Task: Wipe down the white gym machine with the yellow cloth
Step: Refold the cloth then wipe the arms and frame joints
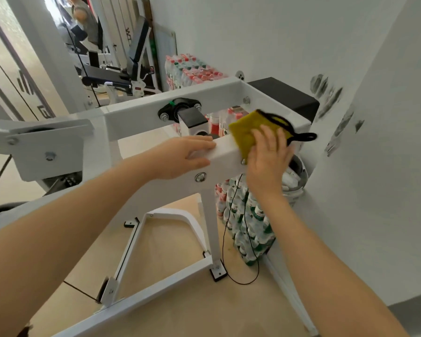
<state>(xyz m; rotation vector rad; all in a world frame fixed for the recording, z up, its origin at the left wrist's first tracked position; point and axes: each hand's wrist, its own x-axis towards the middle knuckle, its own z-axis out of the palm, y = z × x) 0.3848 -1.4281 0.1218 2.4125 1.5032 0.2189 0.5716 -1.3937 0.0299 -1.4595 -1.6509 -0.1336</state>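
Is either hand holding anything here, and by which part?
The right hand presses the yellow cloth flat on the white frame bar, fingers spread over its near half. The left hand rests on the bar, gripping nothing.

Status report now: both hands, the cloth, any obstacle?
Left hand flat on white frame bar. Right hand presses yellow cloth on bar. No obstacle seen.

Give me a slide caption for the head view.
Right hand presses yellow cloth on white machine beam; left hand braces it.
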